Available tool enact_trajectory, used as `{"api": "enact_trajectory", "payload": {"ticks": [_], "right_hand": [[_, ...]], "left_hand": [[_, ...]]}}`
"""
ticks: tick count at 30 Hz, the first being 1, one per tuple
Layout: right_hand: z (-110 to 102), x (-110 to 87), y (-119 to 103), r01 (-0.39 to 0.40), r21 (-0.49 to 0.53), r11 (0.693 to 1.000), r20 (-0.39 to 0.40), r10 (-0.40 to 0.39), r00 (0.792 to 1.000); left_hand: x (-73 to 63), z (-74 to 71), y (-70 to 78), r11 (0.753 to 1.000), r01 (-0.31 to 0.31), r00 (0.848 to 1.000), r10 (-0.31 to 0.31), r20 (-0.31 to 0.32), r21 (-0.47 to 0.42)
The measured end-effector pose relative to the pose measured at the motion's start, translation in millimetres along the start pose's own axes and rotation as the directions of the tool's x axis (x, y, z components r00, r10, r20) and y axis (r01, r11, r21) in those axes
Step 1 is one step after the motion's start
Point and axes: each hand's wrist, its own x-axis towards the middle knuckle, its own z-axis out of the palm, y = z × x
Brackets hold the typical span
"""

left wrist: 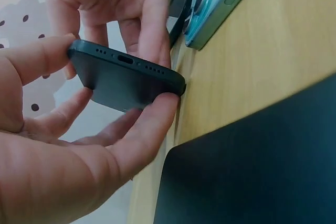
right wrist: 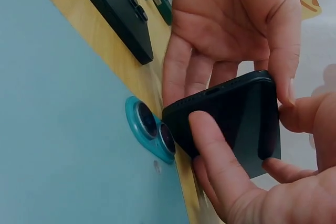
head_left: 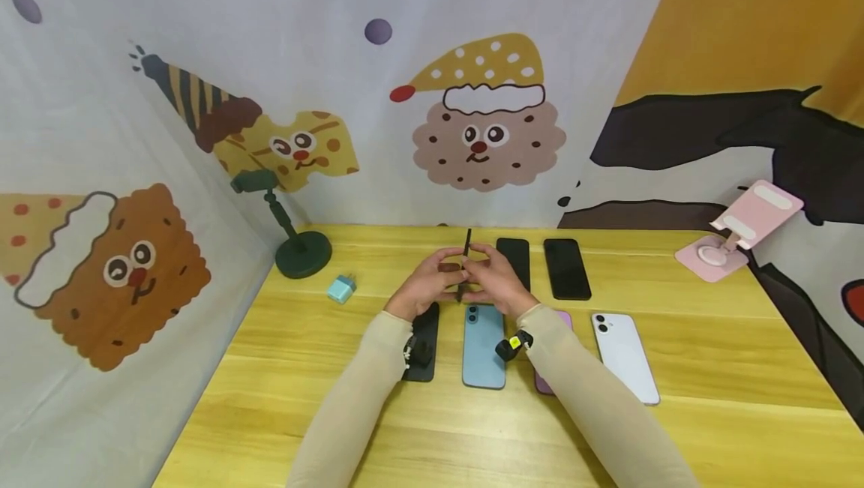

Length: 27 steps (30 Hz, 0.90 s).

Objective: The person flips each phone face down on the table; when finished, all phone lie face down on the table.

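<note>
Over the table, a black smartphone (head_left: 467, 243) is held on edge between both hands. My left hand (head_left: 427, 282) grips its left side and my right hand (head_left: 499, 278) grips its right side. In the left wrist view, the phone's bottom edge (left wrist: 125, 59) with its charging port and speaker holes faces the camera. The right wrist view shows fingers (right wrist: 218, 148) on its flat dark face. Below the hands lie a black phone (head_left: 425, 353), a blue phone (head_left: 483, 357) with its cameras up, and a purple phone (head_left: 544, 384) partly hidden by the right sleeve.
A white phone (head_left: 626, 357) lies at the right. Two dark phones, one (head_left: 514, 252) partly behind the right hand and another (head_left: 567, 269), lie farther back. A green stand (head_left: 304, 254) and light-blue charger (head_left: 341, 289) are left; a pink phone stand (head_left: 759, 212) is far right.
</note>
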Motion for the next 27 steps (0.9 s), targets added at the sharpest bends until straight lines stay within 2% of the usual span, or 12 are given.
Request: {"api": "enact_trajectory", "payload": {"ticks": [10,16,22,27], "right_hand": [[2.1,-2.8,-3.2,0.023,-0.013,1.0,-0.053,-0.024,0.998],[0.9,-4.1,-8.9,0.05,-0.023,0.998,-0.102,-0.052,0.993],[-0.4,-6.1,-10.4,0.079,-0.021,0.997,-0.122,-0.081,0.989],[2.5,-7.8,-10.7,0.091,-0.004,0.996,-0.119,-0.09,0.989]], "left_hand": [[-1.5,2.3,5.0,0.993,-0.017,1.0,0.015,0.019,0.116],[-4.5,-2.2,9.1,0.985,-0.014,0.999,0.021,-0.036,0.173],[-3.8,-7.0,6.9,0.991,-0.007,0.989,0.028,-0.149,0.137],[-2.1,-12.3,4.1,0.996,0.02,0.99,-0.008,-0.14,0.086]]}}
